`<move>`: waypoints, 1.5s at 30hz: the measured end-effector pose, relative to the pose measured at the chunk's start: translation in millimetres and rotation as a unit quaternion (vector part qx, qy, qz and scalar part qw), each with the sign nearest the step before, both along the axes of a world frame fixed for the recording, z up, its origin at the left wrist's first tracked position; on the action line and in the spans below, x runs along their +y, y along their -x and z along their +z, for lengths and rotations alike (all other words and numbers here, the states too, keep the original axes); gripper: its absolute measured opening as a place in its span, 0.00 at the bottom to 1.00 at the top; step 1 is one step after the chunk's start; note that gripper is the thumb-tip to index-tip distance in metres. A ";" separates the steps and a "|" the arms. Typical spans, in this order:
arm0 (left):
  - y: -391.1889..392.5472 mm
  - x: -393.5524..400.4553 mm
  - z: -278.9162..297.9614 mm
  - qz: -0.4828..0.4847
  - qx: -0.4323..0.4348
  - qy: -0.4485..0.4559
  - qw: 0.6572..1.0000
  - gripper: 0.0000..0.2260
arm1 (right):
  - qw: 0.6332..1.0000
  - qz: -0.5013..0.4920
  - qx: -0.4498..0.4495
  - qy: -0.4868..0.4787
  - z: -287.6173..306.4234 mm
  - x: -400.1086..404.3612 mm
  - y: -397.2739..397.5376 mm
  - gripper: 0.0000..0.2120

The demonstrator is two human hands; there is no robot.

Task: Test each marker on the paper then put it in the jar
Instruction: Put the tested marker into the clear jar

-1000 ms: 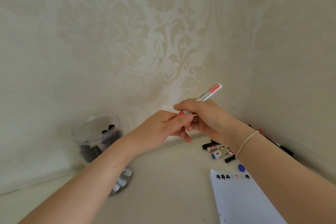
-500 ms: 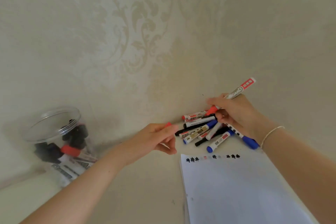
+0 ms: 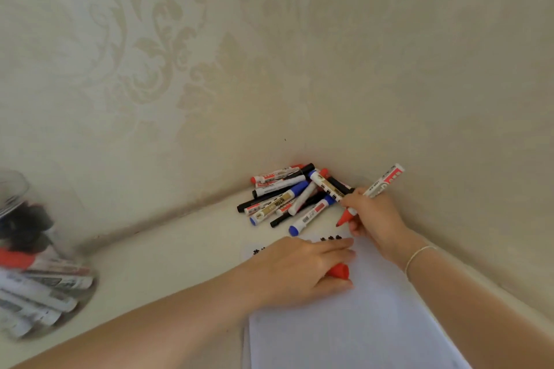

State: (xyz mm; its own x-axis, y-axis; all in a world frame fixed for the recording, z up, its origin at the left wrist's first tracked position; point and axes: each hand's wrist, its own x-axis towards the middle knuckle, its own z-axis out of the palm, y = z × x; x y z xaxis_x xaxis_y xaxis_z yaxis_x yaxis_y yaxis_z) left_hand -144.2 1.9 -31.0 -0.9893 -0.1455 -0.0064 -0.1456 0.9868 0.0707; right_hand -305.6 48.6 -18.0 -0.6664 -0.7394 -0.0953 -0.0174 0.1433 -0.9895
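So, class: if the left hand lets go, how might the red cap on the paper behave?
The red cap looks round, so it may roll across the paper, which looks smooth. It seems small and probably light, easy to nudge. For now the left hand holds it against the sheet while the right hand grips the red marker.

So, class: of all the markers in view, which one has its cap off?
The red marker gripped in the right hand: its bare red tip points down at the paper. The markers in the pile look capped.

Soft, even daylight; jar (image 3: pixel 33 252) at left edge smeared by blur.
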 end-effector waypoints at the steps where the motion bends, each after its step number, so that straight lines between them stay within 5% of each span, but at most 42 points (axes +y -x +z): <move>1: 1.1 -0.7 -3.7 -0.004 0.002 0.008 1.000 0.23 | 1.000 -0.009 0.018 -0.003 -4.4 0.7 0.7 0.12; 11: -1.6 -5.6 -18.5 -0.012 0.050 -0.021 0.998 0.24 | 0.987 -0.117 0.105 0.011 -29.6 1.0 7.5 0.17; 24: -0.2 -3.3 -16.6 -0.010 0.044 -0.022 0.999 0.25 | 0.976 -0.115 0.186 -0.009 -34.8 -1.6 7.8 0.18; 45: 0.3 -4.8 -18.2 -0.019 0.054 -0.016 0.998 0.24 | 0.983 -0.099 0.155 0.013 -34.2 -1.1 7.8 0.17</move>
